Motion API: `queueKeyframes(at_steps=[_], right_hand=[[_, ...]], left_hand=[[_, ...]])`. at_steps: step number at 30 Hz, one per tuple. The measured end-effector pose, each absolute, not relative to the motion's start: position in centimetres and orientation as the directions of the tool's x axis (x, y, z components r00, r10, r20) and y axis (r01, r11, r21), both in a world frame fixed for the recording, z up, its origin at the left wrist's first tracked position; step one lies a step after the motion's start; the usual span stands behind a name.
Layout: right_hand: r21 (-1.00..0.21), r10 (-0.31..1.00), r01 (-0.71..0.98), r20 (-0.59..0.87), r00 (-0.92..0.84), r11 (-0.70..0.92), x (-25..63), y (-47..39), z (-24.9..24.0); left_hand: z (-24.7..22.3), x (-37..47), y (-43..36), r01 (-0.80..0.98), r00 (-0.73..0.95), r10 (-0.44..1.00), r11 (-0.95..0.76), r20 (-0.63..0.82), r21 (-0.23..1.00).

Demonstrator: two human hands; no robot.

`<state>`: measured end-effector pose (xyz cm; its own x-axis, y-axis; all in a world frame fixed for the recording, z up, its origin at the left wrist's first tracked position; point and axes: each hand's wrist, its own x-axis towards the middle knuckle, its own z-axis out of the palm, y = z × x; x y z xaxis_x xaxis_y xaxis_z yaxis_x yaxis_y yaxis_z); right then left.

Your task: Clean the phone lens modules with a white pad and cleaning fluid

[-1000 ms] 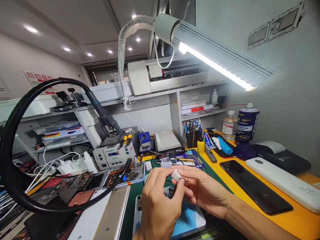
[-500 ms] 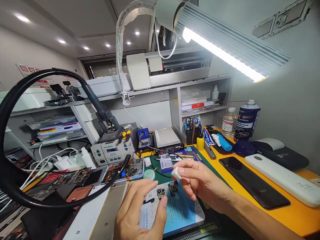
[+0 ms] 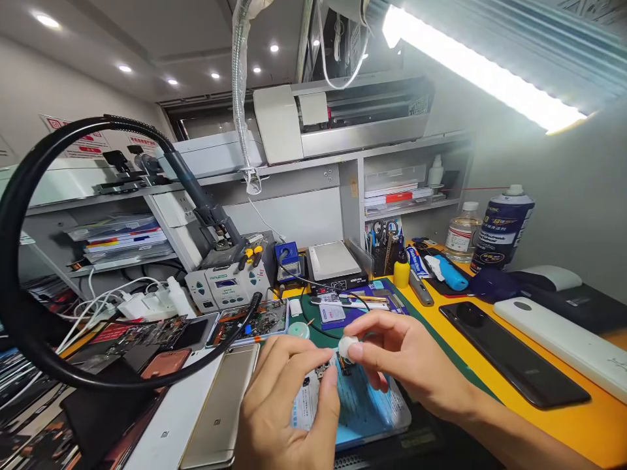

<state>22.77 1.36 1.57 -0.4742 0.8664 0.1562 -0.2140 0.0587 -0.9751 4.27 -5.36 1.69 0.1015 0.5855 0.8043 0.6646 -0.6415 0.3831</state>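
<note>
My right hand (image 3: 406, 359) pinches a small white cotton wad (image 3: 348, 348) between thumb and fingertips. Right below it, partly covered, is a black camera module (image 3: 345, 367) on a blue and white box (image 3: 365, 408). A smaller dual camera module (image 3: 322, 372) lies to its left, mostly hidden by my left hand (image 3: 294, 398). The thumb and forefinger of that hand curve around this module with a small gap between their tips. Whether they touch it is hard to see.
Left of the box are a gold phone (image 3: 220, 405) and a parts tray (image 3: 252, 323). A round green-lidded tub (image 3: 298, 331) stands behind. At right lie a black phone (image 3: 509, 356) and a white power bank (image 3: 563, 346). A black flexible hose (image 3: 63, 140) loops at left.
My right hand has brought the cotton wad lower, over the black camera module. My left thumb and forefinger have come closer together over the dual module. The whole view has shifted slightly.
</note>
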Motion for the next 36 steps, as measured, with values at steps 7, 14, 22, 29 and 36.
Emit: queueKeyframes(at_steps=[7, 14, 22, 29, 36], right_hand=[[-0.986, 0.872, -0.145, 0.146, -0.467, 0.087, 22.8, 1.3, 1.6], [-0.989, 0.875, -0.115, 0.140, -0.463, 0.097, 22.7, 1.1, 1.5], [-0.990, 0.875, -0.115, 0.126, -0.468, 0.082, 22.7, 1.3, 1.5], [-0.990, 0.872, -0.126, 0.117, -0.475, 0.064, 22.7, 1.3, 1.6], [-0.989, 0.872, -0.136, 0.113, -0.476, 0.054, 22.7, 1.5, 1.5]], left_hand=[[1.7, 4.8, -4.9, 0.669, 0.070, 0.624, -0.608, 0.778, 0.427], [1.5, 4.7, -4.7, 0.696, 0.112, 0.615, -0.609, 0.780, 0.380], [2.0, 4.5, -4.6, 0.698, 0.080, 0.636, -0.585, 0.767, 0.412], [2.0, 4.3, -4.4, 0.661, 0.080, 0.668, -0.591, 0.740, 0.462], [1.9, 4.5, -4.2, 0.660, 0.093, 0.657, -0.603, 0.748, 0.448]])
